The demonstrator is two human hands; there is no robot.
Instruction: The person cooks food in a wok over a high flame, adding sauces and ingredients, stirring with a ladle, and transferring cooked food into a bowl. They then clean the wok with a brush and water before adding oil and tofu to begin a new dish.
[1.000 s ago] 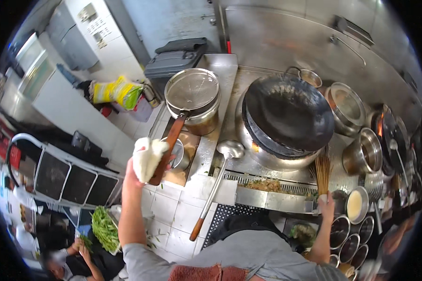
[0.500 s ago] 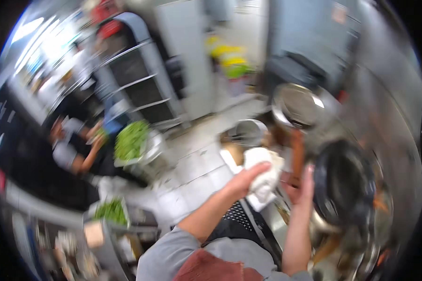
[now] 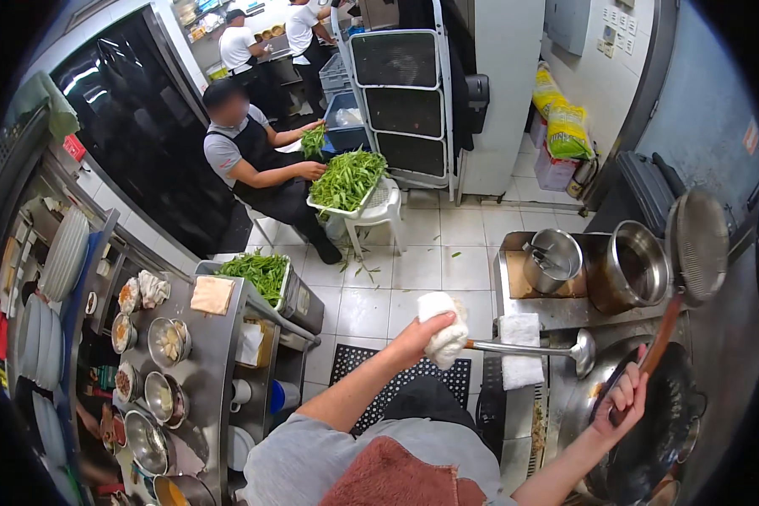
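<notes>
My left hand (image 3: 420, 337) is closed on a bunched white cloth (image 3: 444, 330), held out over the floor in front of me. A ladle (image 3: 523, 347) reaches from the cloth across the counter's edge, its bowl at the wok's left side; whether my left hand grips its handle end is hidden by the cloth. On the right, my right hand (image 3: 622, 401) is wrapped round the wooden handle of a round mesh strainer (image 3: 702, 244). That strainer is tilted up beside a steel pot (image 3: 631, 266). Below and right of my right hand sits a black wok (image 3: 662, 430).
A folded white towel (image 3: 522, 341) lies on the stove counter near a steel container (image 3: 553, 261). Left stands a steel table (image 3: 207, 350) with several bowls. Ahead, a seated person (image 3: 253, 160) handles greens (image 3: 347, 180) on a white stool. A dark mat (image 3: 354, 371) lies on the floor.
The view has swung and sharpened. The strainer, earlier over a pot with its handle beside my hands, is now tilted at the right in my right hand. The cloth stays in my left hand.
</notes>
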